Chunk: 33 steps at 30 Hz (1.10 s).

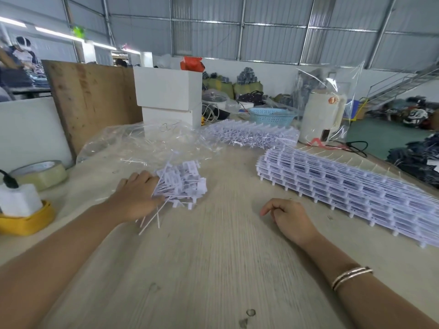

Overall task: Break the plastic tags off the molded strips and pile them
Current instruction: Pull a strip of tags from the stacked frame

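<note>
A loose pile of white plastic tags (pixel 184 184) with thin stems lies on the wooden table (pixel 213 269), left of centre. My left hand (pixel 136 195) rests against the pile's left side, fingers on the tags. My right hand (pixel 288 218) lies on the table to the right, fingers loosely curled, holding nothing. A long stack of molded tag strips (pixel 344 188) stretches along the right side of the table. A second heap of strips (pixel 251 135) sits farther back.
Crumpled clear plastic sheet (pixel 147 141) lies behind the pile. A tape roll (pixel 41 174) and a yellow tray (pixel 28 222) sit at the left edge. White boxes (pixel 168 91), a blue basket (pixel 272 116) and a bagged white kettle (pixel 320 117) stand at the back.
</note>
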{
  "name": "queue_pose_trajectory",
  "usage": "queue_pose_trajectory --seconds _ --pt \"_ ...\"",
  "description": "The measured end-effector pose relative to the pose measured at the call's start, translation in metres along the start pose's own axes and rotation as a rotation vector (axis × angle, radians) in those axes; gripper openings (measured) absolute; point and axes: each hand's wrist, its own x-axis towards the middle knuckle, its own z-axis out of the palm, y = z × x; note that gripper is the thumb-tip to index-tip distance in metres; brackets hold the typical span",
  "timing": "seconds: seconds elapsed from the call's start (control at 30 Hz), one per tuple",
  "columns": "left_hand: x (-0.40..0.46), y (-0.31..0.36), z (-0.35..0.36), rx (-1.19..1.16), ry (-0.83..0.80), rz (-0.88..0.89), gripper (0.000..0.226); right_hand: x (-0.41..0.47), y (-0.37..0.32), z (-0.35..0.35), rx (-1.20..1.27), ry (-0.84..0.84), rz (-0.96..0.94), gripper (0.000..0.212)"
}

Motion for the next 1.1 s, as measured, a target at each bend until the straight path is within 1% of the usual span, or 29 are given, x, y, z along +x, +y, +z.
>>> queue_pose_trajectory --seconds 0.07,0.1,0.17,0.23,0.3,0.33,0.37,0.43,0.47,0.57,0.63,0.77,0.83,0.87,0.93,1.03,1.1 --pt "-0.001 0.001 -0.007 -0.054 0.007 -0.034 0.046 0.000 0.001 0.000 -0.001 -0.003 0.000 0.050" --pt "-0.002 0.001 -0.012 -0.086 0.007 -0.049 0.056 0.001 0.002 0.000 -0.004 -0.005 0.000 0.050" --pt "-0.004 0.003 -0.023 -0.144 -0.036 -0.078 0.087 0.000 0.002 0.000 -0.016 -0.003 -0.002 0.050" --pt "-0.007 0.006 -0.029 -0.173 -0.124 -0.121 0.118 0.000 0.002 0.001 -0.038 -0.004 -0.006 0.050" --pt "-0.007 0.006 -0.027 -0.175 -0.210 -0.143 0.136 0.000 0.001 0.002 -0.057 -0.011 -0.008 0.051" --pt "-0.005 0.006 -0.024 -0.163 -0.237 -0.133 0.137 0.000 0.000 0.002 -0.064 -0.015 -0.007 0.051" --pt "-0.003 0.006 -0.020 -0.135 -0.237 -0.109 0.134 0.000 0.000 0.003 -0.068 -0.019 -0.003 0.051" --pt "0.002 0.007 -0.012 -0.079 -0.179 -0.038 0.123 0.000 0.000 0.002 -0.067 -0.025 0.007 0.051" --pt "0.003 0.009 -0.009 -0.093 -0.162 0.000 0.119 0.000 0.000 0.002 -0.068 -0.031 0.010 0.052" --pt "0.005 0.020 -0.005 -0.306 -0.192 0.084 0.111 0.002 0.000 0.002 -0.083 -0.051 0.013 0.051" --pt "0.007 0.035 -0.003 -0.317 -0.176 0.120 0.107 0.003 -0.001 0.002 -0.092 -0.058 0.014 0.049" --pt "0.021 0.064 0.005 -0.210 -0.046 0.216 0.102 0.003 -0.002 0.004 -0.105 -0.059 0.010 0.049" --pt "0.030 0.072 0.006 -0.192 0.031 0.201 0.101 0.003 0.000 0.004 -0.108 -0.060 0.012 0.049" --pt "0.034 0.072 0.006 -0.207 0.038 0.178 0.102 0.003 0.000 0.005 -0.108 -0.061 0.013 0.048" --pt "0.041 0.069 0.005 -0.274 -0.036 0.134 0.110 0.003 0.001 0.005 -0.100 -0.055 0.007 0.046" --pt "0.047 0.061 -0.003 -0.353 -0.274 0.074 0.136 0.003 0.000 0.006 -0.095 -0.016 -0.031 0.042" --pt "0.050 0.056 -0.009 -0.360 -0.395 0.043 0.146 0.004 -0.003 0.007 -0.120 0.000 -0.049 0.042"
